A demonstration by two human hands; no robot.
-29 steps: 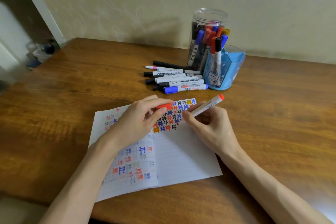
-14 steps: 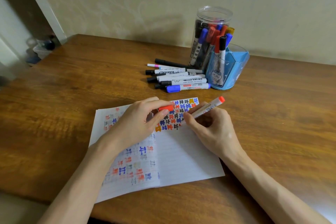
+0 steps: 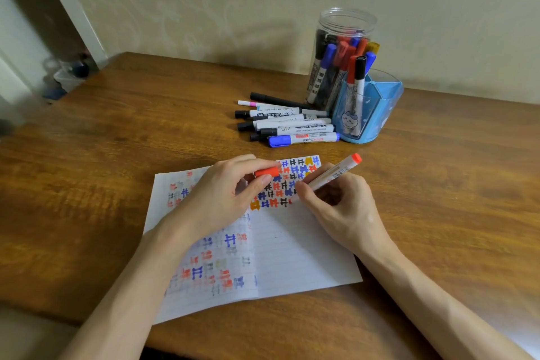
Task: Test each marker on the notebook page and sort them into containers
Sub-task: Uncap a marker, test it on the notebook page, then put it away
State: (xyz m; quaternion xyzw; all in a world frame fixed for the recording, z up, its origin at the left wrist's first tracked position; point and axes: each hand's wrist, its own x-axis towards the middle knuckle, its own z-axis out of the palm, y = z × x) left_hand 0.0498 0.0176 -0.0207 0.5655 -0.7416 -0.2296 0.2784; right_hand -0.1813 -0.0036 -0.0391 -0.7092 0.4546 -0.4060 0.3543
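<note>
right hand (image 3: 342, 207) grips the orange-red marker (image 3: 333, 175), tip on the notebook page (image 3: 298, 248) between both hands; left hand (image 3: 219, 196) pinches its cap (image 3: 266, 172) just beside; risk: left hand drags across fresh marks and smears them.

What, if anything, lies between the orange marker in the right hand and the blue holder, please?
Nothing visible does: bare table separates the orange marker, held by the right hand, from the blue holder. The loose markers lie just left of that path; the clear jar stands behind the holder.
</note>
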